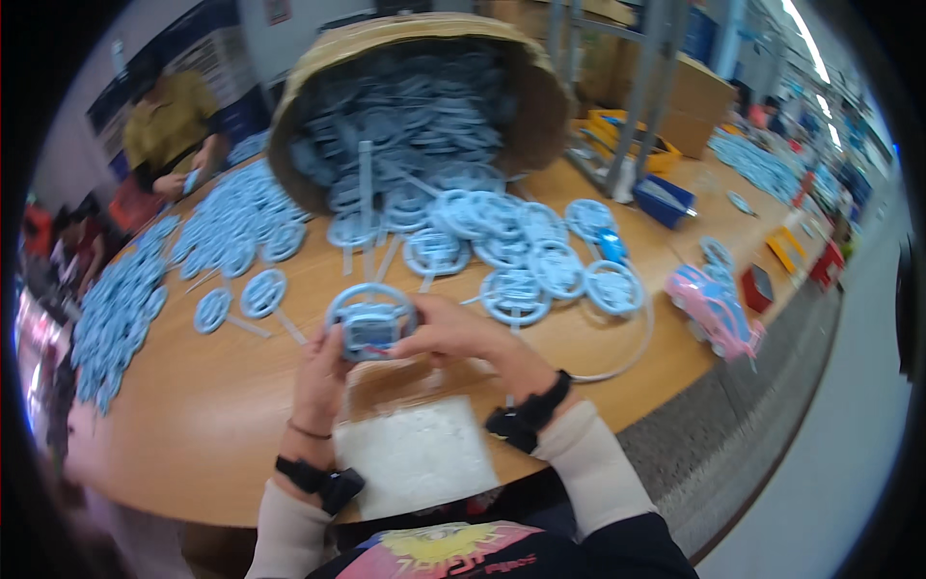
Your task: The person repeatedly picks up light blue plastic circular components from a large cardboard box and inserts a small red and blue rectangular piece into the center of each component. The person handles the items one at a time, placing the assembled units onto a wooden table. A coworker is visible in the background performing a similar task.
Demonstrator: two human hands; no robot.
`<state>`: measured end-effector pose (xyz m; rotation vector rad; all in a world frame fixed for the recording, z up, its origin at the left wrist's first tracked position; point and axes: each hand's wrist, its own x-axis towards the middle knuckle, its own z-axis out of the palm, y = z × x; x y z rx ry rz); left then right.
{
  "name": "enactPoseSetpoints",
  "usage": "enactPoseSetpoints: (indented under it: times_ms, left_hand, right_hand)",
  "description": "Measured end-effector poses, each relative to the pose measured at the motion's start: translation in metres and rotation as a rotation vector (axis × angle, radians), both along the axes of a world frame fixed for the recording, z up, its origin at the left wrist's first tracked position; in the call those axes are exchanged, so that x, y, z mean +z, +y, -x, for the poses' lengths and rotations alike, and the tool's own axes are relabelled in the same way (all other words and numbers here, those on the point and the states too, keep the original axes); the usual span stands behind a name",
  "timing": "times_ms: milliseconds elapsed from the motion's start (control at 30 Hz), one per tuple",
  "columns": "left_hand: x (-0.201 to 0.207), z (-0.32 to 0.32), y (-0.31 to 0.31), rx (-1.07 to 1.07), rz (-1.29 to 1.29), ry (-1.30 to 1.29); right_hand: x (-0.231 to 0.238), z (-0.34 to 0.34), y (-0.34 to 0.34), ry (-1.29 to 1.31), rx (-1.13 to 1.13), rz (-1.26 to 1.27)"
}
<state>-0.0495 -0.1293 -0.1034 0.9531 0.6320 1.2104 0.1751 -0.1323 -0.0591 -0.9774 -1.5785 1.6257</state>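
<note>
A light-blue toy steering wheel (370,320) with a greyish square middle is held up between my two hands. My left hand (325,372) grips its left edge. From the other side my right hand (451,331) holds it, the thumb lying near the wheel's lower right and a small red spot beside it. Below my hands a white sheet (420,455) lies on the wooden table (212,405) near its front edge. More blue steering wheels (515,292) with thin stems are spread just beyond my hands.
A large tipped cardboard box (415,37) spills blue wheels across the table. Wheel piles (121,304) cover the left side. To the right are a pink-and-blue toy car (714,307), a blue bin (664,201) and a white cable (632,359). Another person (169,125) sits far left.
</note>
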Motion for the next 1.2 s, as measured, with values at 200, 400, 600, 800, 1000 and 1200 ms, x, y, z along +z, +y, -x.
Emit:
enactPoseSetpoints:
  times_ms: [200,400,600,800,1000,1200]
  left_hand:
    - [0.021,-0.01,-0.013,-0.004,0.04,0.001]
    - [0.016,-0.009,-0.011,0.006,0.047,0.033]
    - [0.02,-0.007,-0.01,0.041,0.042,0.054]
    - [0.02,-0.006,-0.01,0.018,0.034,0.041]
    - [0.019,-0.012,-0.012,-0.023,0.035,0.082]
    - [0.017,-0.01,-0.013,-0.091,0.093,0.061]
  right_hand:
    - [0.01,0.001,-0.004,-0.086,-0.049,0.015]
    - [0.009,-0.001,-0.003,-0.131,-0.042,0.024]
    - [0.011,-0.004,-0.005,-0.123,-0.049,0.021]
    - [0.013,-0.004,-0.006,-0.084,-0.047,-0.012]
    - [0.007,-0.003,-0.003,-0.118,-0.08,-0.042]
    - [0.003,-0.002,-0.001,-0.138,-0.029,-0.006]
